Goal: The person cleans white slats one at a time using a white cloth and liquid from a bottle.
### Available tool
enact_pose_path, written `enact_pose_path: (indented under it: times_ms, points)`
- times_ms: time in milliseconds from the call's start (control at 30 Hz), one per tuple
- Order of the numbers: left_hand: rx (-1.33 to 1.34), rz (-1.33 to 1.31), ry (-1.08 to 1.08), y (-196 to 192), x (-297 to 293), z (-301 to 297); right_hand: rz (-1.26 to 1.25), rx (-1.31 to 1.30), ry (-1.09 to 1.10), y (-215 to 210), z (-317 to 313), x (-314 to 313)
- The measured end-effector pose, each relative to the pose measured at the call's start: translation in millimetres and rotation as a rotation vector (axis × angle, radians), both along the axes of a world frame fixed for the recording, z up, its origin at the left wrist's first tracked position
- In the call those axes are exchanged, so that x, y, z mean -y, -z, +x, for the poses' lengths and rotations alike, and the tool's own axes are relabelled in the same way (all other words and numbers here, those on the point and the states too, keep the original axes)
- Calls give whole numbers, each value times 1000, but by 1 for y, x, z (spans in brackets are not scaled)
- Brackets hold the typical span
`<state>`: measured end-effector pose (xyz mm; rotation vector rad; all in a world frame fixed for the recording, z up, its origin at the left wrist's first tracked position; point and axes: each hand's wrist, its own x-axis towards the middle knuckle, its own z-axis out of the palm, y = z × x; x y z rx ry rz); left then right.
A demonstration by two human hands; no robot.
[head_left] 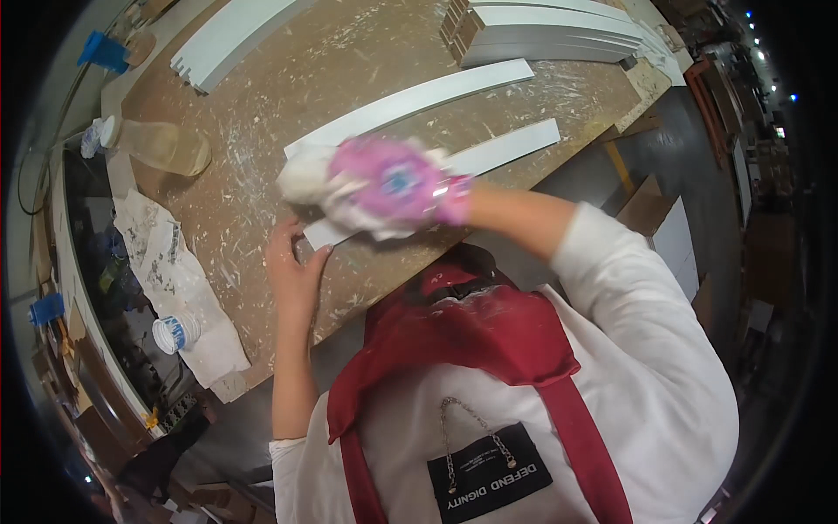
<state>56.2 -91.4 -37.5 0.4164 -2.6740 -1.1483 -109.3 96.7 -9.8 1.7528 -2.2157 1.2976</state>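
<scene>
A narrow white board point(508, 149) lies on the worktable, slanting up to the right. At its near left end my bare left hand point(295, 262) grips it, thumb on one side and fingers on the other. Over the middle of this board is my right hand point(388, 179), in a pink and purple glove with a band at the wrist. It is closed on a bunched white cloth point(307, 175), blurred by motion; the glove and cloth hide the board's middle. Just beyond lies a second, slightly curved white board point(410, 103), apart from my hands.
The paint-flecked brown worktable point(253, 166) carries stacked white boards point(546, 35) at the far right and more white pieces point(236, 39) at the far left. Along the left stand a bottle of yellowish liquid point(161, 146), a stained paper sheet point(188, 279) and a white-and-blue container point(176, 334).
</scene>
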Motion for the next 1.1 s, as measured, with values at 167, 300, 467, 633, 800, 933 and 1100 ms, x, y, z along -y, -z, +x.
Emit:
enact_pose_path:
  times_ms: [167, 300, 467, 633, 800, 933, 1100]
  points:
    - [100, 312, -134, 2, -5, 6, -28, 379, 313, -49, -33, -131]
    - [-93, 268, -141, 8, -12, 5, -324, 776, 851, -38, -13, -180]
    - [-308, -395, 195, 3, 2, 12, -251, 639, 734, -7, -14, -184]
    - [-82, -349, 353, -17, 7, 37, 270, 97, 769, 8, -3, -175]
    - [-19, -187, 243, -8, 10, 35, 451, 218, 690, -22, 12, -107]
    - [-55, -56, 155, 15, 9, 27, 578, -15, -20, -21, 74, -2]
    - [-64, 123, 122, 20, 14, 25, 555, -88, 87, 8, 54, -3]
